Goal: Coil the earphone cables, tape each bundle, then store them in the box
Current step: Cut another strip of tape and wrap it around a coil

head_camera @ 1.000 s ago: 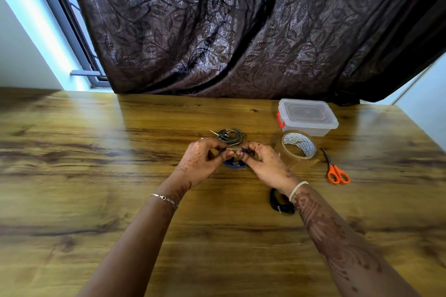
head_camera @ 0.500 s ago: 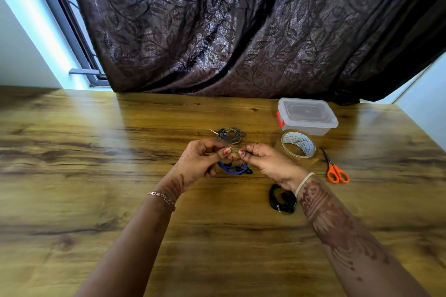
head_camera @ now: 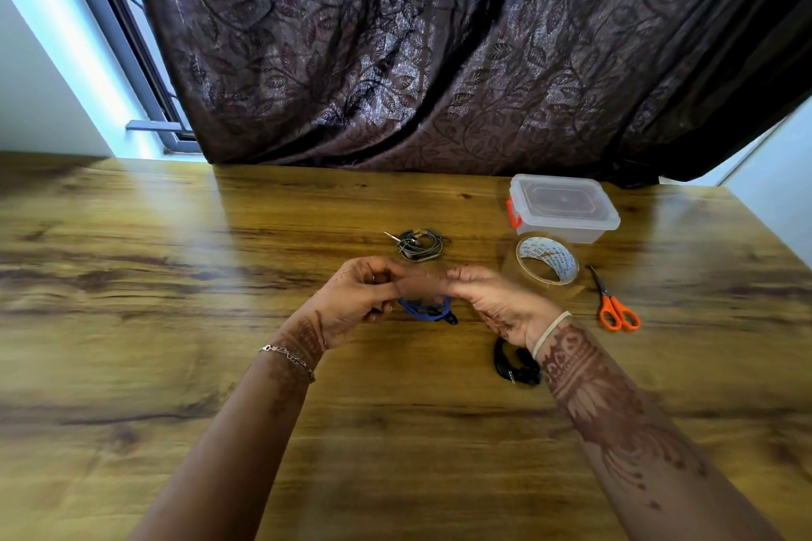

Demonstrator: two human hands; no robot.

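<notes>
Fingers (head_camera: pixel 383 273) of my left hand (head_camera: pixel 353 301) and right hand (head_camera: pixel 498 299) pinch a tape strip (head_camera: pixel 422 283) between them, blue earphone coil (head_camera: pixel 424 309) hanging just beneath.

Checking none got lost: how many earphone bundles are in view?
3: grey bundle farthest back; blue bundle between left hand and right hand; black bundle nearest the camera. Box contents unclear.
</notes>
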